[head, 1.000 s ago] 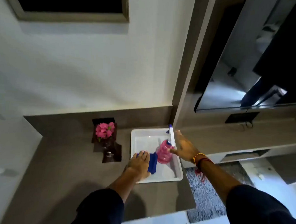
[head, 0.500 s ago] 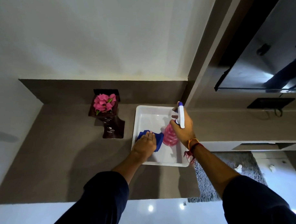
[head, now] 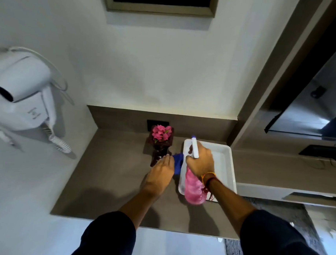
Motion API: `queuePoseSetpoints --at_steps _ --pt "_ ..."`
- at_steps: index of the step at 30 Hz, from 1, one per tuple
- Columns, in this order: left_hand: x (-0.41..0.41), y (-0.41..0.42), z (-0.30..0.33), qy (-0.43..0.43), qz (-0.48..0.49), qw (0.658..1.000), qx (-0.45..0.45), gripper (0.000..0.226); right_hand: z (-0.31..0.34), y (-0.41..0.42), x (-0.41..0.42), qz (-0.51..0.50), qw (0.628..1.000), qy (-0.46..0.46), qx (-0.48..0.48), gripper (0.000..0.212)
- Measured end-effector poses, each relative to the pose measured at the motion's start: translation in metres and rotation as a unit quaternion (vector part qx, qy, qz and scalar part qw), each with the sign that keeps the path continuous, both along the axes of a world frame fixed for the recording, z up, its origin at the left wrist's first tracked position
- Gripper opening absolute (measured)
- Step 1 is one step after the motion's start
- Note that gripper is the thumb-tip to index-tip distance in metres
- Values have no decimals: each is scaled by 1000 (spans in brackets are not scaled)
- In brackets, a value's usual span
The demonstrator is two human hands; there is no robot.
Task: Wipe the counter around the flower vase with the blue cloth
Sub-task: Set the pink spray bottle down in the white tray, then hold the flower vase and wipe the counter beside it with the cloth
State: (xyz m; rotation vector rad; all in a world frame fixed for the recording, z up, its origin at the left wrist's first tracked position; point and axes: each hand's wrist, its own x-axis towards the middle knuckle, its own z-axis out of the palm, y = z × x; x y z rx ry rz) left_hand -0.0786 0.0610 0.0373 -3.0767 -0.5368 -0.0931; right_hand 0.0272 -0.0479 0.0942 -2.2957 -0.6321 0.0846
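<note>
The fingers of the left hand point(head: 160, 172) are held pressed together and curled over one end of the blue cloth point(head: 177, 163), which is pinched beneath them; only a bunched, dark blue fold is seen sticking out to the right of the knuckles. The cloth is held in the narrow gap between the flower vase point(head: 161, 144) on its left and the white tray point(head: 224, 165) on its right, just beside the tray's left rim. Whether the cloth is touching the counter point(head: 104, 178) cannot be told. The right hand point(head: 200, 160) is wrapped around the neck of a pink spray bottle point(head: 194, 187), the fingers closed about the white trigger head, whose nozzle is pointed away towards the far wall. The bottle is held tilted over the tray's near left corner.

The vase is dark and squarish, filled with pink flowers, and is stood near the far edge of the counter, close to the low upstand. A broad bare stretch of brown counter is left open to the left of the vase and nearer the person, up to the near edge. To the right the room is taken up by the tray. A white hair dryer point(head: 21, 91) is mounted on the left wall, well apart from the hands.
</note>
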Motion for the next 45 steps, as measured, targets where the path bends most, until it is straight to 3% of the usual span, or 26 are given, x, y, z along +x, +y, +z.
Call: queuePoseSetpoints --at_steps 6,13,17,20,30,34,40,45 --pt "-60 39 -13 65 97 989 -91 29 -40 40 -74 15 987 143 -66 9" --pt "-87 51 -21 90 99 984 -120 31 -46 69 -86 -7 989 139 -45 24" --pt "-88 52 -19 91 69 990 -79 30 -45 59 -77 -10 989 135 -58 7" --pt "-77 46 -12 77 47 994 -60 35 -37 40 -58 -33 992 112 -41 20" --pt "-24 7 -9 73 -22 997 -15 42 -13 -45 34 -91 993 21 76 35" --pt "-8 -4 -23 96 -20 995 -6 53 -35 -69 65 -86 993 38 71 42" --pt "-2 -2 -30 57 -45 997 21 52 -59 -83 87 -106 985 51 128 38" --pt "2 -4 -25 22 -55 997 53 43 -58 -112 97 -69 985 120 99 66"
